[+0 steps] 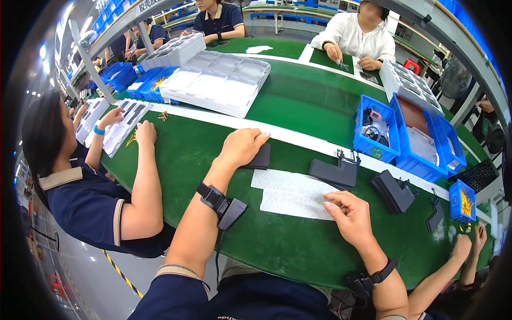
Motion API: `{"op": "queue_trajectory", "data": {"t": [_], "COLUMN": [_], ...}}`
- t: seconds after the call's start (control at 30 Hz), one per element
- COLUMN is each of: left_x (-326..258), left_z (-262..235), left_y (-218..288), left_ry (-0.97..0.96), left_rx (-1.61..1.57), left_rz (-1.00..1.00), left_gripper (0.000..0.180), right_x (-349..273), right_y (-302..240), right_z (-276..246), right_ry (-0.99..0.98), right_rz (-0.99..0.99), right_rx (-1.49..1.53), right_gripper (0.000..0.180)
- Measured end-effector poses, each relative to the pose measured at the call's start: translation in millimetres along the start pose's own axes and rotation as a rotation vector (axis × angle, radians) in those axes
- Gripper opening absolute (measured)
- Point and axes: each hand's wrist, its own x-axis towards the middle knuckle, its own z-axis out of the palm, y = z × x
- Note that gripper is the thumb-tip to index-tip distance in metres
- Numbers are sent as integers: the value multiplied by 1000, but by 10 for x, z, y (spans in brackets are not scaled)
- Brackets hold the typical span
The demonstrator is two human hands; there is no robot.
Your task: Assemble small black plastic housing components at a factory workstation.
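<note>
My left hand is at the far-left corner of a black flat piece, its fingers curled; whatever they hold is hidden beneath the hand. Thin white sheets, overlapping and with a rough texture, lie on the green table in front of me. Over their right end hovers my right hand, fingers loosely bent, thumb apart, nothing visible in them. Beyond the sheets stand stacked black L-shaped pieces. Farther right sits another stack of black pieces, and a single black angled piece lies past it.
Blue bins with parts line the far right, and a small blue bin holds yellow pieces. Stacked white trays stand far left. A co-worker sits close on my left; another's hand reaches in at right.
</note>
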Motion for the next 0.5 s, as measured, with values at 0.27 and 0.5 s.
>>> {"op": "queue_trajectory", "data": {"t": [0.27, 0.5], "left_x": [-52, -191], "left_z": [-106, 230], "left_y": [188, 726], "left_ry": [-219, -1], "left_rx": [-15, -176], "left_rz": [-101, 462], "left_gripper": [45, 50], "right_x": [32, 132], "right_y": [1, 246], "right_z": [-91, -233], "right_ry": [59, 309], "right_rz": [-47, 258], "right_rx": [-83, 17], "right_gripper": [16, 60]}}
